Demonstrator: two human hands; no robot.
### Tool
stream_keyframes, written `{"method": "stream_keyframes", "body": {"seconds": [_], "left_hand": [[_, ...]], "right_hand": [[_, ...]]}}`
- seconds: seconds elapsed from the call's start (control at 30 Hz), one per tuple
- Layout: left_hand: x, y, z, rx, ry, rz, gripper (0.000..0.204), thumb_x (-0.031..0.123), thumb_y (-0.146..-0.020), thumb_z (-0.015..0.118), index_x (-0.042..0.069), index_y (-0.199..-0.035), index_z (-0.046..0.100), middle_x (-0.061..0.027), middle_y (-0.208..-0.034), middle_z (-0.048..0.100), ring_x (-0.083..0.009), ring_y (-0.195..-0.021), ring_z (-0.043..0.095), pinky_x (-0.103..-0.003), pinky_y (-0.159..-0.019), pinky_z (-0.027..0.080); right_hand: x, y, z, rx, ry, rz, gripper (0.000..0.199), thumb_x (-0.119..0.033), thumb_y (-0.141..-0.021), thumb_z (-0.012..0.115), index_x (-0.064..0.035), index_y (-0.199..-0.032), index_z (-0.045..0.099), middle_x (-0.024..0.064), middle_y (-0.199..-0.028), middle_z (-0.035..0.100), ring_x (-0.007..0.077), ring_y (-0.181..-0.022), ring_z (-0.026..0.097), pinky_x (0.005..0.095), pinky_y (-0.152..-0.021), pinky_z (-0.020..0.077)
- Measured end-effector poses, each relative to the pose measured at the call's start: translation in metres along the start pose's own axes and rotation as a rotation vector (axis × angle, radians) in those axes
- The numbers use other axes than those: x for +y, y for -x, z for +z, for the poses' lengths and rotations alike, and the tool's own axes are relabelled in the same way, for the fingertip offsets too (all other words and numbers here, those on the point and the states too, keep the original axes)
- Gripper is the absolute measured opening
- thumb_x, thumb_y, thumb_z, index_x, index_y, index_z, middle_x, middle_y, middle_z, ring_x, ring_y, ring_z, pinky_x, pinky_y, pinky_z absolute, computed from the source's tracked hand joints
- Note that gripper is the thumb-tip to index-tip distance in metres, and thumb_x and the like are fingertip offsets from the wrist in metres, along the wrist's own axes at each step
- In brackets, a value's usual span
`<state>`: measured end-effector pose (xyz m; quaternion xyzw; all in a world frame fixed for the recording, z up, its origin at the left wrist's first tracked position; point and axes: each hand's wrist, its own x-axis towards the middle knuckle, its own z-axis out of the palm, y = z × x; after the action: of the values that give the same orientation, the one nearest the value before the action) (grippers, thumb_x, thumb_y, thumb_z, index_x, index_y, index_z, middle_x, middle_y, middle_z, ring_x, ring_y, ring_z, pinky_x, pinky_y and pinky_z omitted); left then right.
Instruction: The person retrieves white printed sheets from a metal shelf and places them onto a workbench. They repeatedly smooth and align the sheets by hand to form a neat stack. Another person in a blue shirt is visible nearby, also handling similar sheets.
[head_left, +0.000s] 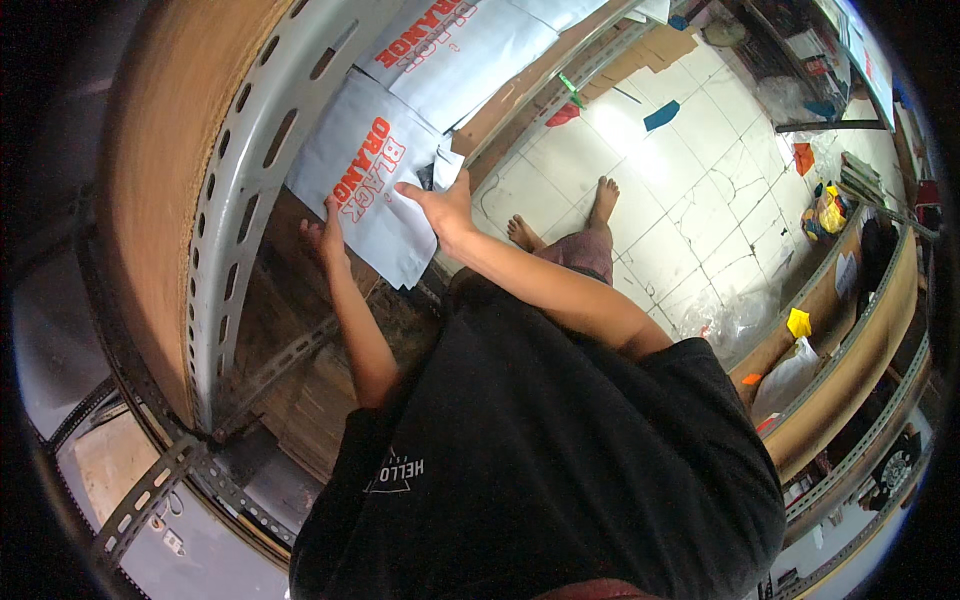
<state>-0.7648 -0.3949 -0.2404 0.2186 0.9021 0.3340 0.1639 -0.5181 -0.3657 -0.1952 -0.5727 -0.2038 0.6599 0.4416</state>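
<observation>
The grey metal post (235,190) with holes stands close on the left and blocks that side. The wooden shelf (290,350) below is bare, so a hand can slide there. The white tile floor (680,180) on the right is wide open.

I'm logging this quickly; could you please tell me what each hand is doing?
Left hand: open, fingers on the grey mailer bag.
Right hand: open, flat on the same bag.

The flat pale-grey plastic mailer bag (365,190) carries orange and red lettering. The slotted steel shelf upright (245,190) is light grey. The short-sleeved cotton shirt (540,470) is black; the tiled floor (680,170) is off-white, with cracks.
</observation>
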Motion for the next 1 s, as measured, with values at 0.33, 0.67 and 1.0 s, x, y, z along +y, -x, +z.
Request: {"method": "stream_keyframes", "body": {"seconds": [0.33,0.67,1.0], "left_hand": [[-0.013,-0.068,0.011,-0.31,0.182,0.014,0.07,0.035,-0.07,0.088,-0.009,-0.119,0.065,-0.019,-0.118,0.07,-0.03,-0.109,0.066,-0.04,-0.096,0.049],[-0.012,-0.02,-0.019,-0.312,0.434,0.05,0.058,0.028,-0.089,0.069,-0.002,-0.135,0.05,-0.0195,-0.14,0.052,-0.0313,-0.126,0.053,-0.047,-0.107,0.042],[0.144,-0.084,0.044,-0.404,0.926,0.177,0.053,0.036,-0.087,0.061,0.004,-0.129,0.059,-0.0161,-0.134,0.058,-0.0331,-0.117,0.059,-0.049,-0.104,0.044]], "right_hand": [[0.044,-0.016,-0.003,0.069,0.378,-0.128,0.028,-0.008,-0.077,0.072,-0.0001,-0.104,0.069,0.025,-0.097,0.072,0.0425,-0.096,0.069,0.0478,-0.085,0.0542],[0.011,0.0,-0.005,-0.145,0.404,-0.456,0.033,-0.011,-0.082,0.074,-0.0035,-0.113,0.067,0.0249,-0.102,0.069,0.0445,-0.101,0.065,0.0464,-0.084,0.0533],[-0.117,-0.067,0.005,0.026,0.177,-0.454,0.051,-0.016,-0.083,0.073,-0.0039,-0.13,0.057,0.0253,-0.112,0.069,0.0417,-0.105,0.067,0.0449,-0.09,0.0531]]}}
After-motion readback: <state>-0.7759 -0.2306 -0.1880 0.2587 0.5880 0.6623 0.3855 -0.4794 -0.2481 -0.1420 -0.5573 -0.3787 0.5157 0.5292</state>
